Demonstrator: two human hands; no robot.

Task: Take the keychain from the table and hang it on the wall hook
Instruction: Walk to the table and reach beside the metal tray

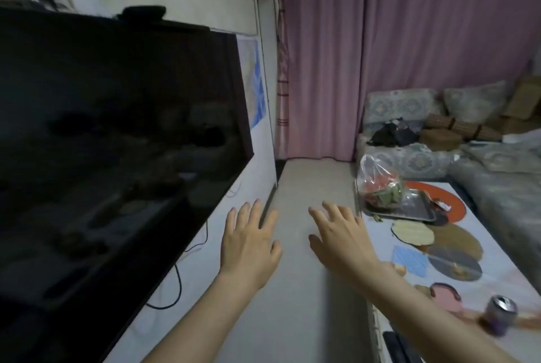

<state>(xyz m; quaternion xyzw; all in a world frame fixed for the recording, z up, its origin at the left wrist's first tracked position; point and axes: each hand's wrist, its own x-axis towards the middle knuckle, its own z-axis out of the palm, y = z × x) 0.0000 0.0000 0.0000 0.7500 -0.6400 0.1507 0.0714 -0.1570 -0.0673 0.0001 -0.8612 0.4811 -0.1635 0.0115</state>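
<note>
Both hands are held out, palms down, fingers spread wide, nothing gripped: left hand (248, 241) nearer the television, right hand (341, 238) nearer the worktop, the two apart from each other above the pale floor (310, 187).

Landmark: worktop (494, 245), white-covered, at the right of the view.

- Keychain: not made out among the things on the worktop; its look and place cannot be told.
- Wall hook: not made out on the wall.
- Metal tray (409, 210): set at the far end of the worktop, carrying a clear plastic bag (379, 179) with red and green contents.
- Orange-red round mat (445, 198): lying partly under the tray.
- Flat round mats (433, 242): overlapping along the worktop's middle, tan, brown and grey, with a blue piece (409, 261) beside them.
- Drink can (500, 314): upright at the near end, blurred.
- Television (117, 143): dark screen, across the floor from the worktop, with cables (175, 283) trailing below it.
- Sofa (439, 140): beyond the worktop's far end, patterned cushions, a dark bundle on the seat.
- Pink curtain (409, 40): hung behind the sofa.
</note>
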